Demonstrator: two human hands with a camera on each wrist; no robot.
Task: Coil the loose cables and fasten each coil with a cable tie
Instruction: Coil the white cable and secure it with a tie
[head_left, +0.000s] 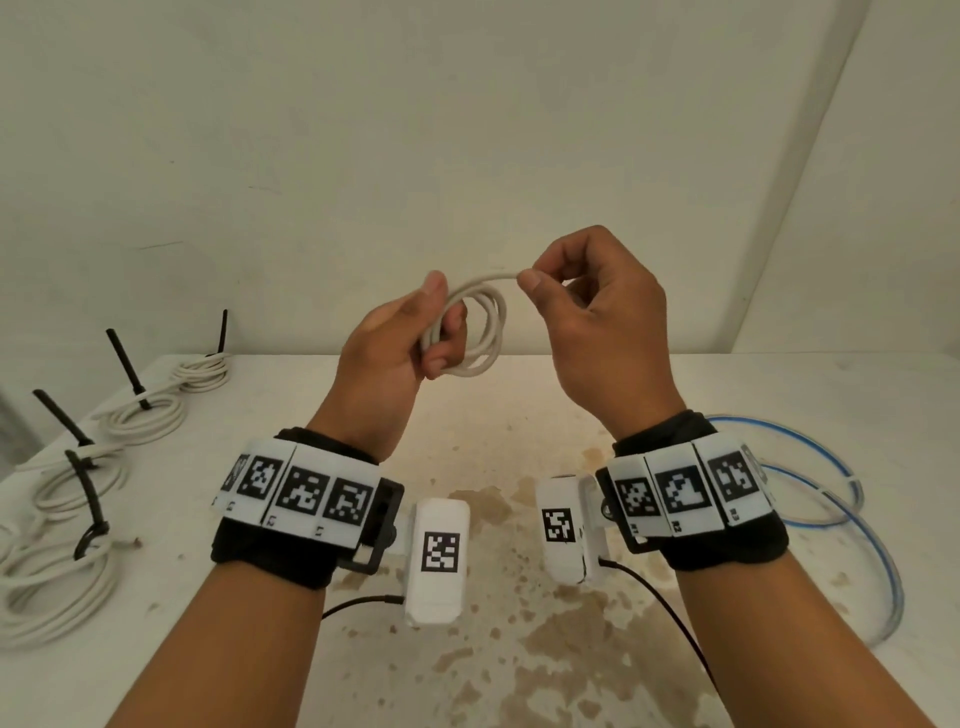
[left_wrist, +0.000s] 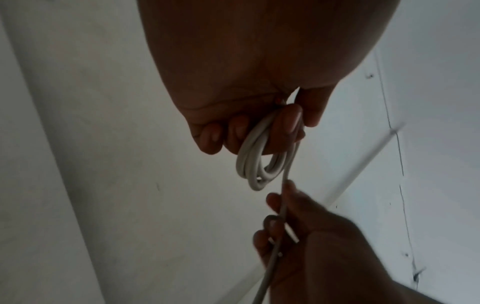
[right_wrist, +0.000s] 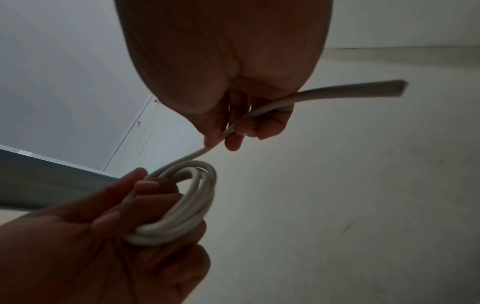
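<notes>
Both hands are raised above the table (head_left: 493, 467). My left hand (head_left: 410, 332) grips a small coil of white cable (head_left: 483, 332), with its fingers curled through the loops (left_wrist: 253, 164) (right_wrist: 187, 203). The cable's free tail (head_left: 491, 280) arcs from the coil to my right hand (head_left: 571, 296), which pinches it between thumb and fingertips. In the right wrist view the tail's cut end (right_wrist: 384, 88) sticks out past the right hand (right_wrist: 233, 131). The left wrist view has the tail (left_wrist: 283, 205) running down through the right hand (left_wrist: 285, 226).
Several white cable coils (head_left: 145, 415) bound with black cable ties (head_left: 124, 364) lie along the table's left side. A loose blue and clear cable (head_left: 841, 499) loops on the table's right. A wall stands behind the table.
</notes>
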